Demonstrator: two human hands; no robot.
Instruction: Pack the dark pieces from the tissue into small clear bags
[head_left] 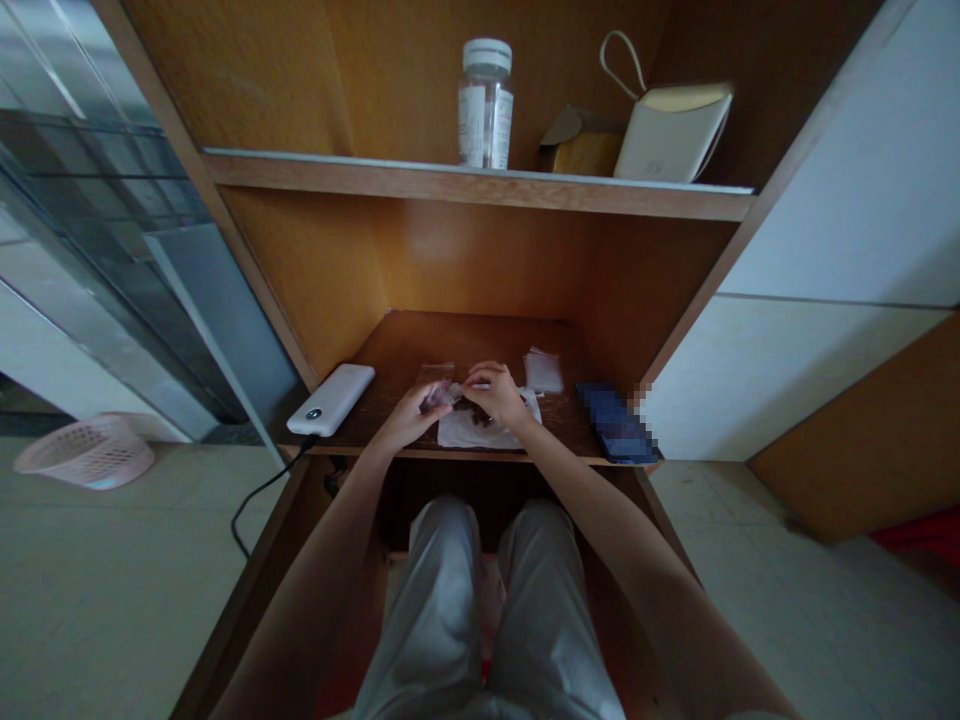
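My left hand [414, 412] is closed on a small clear plastic bag [441, 396] with something dark inside, held just above the wooden desk [420, 345]. At the bag's right end, my right hand [495, 392] pinches its top edge with fingers pressed together. Both hands meet over a white sheet of paper or tissue [472, 430] lying on the desk. A few small dark bits lie on that sheet, too small to name. Another clear bag [436, 372] lies flat just behind my hands.
A white power bank [331, 399] with a black cable sits at the desk's left. Small clear bags [543, 371] and a blurred dark flat object [616, 424] lie right. The shelf above holds a clear bottle [485, 103], a white pouch [671, 130]. A pink basket [86, 452] stands on the floor.
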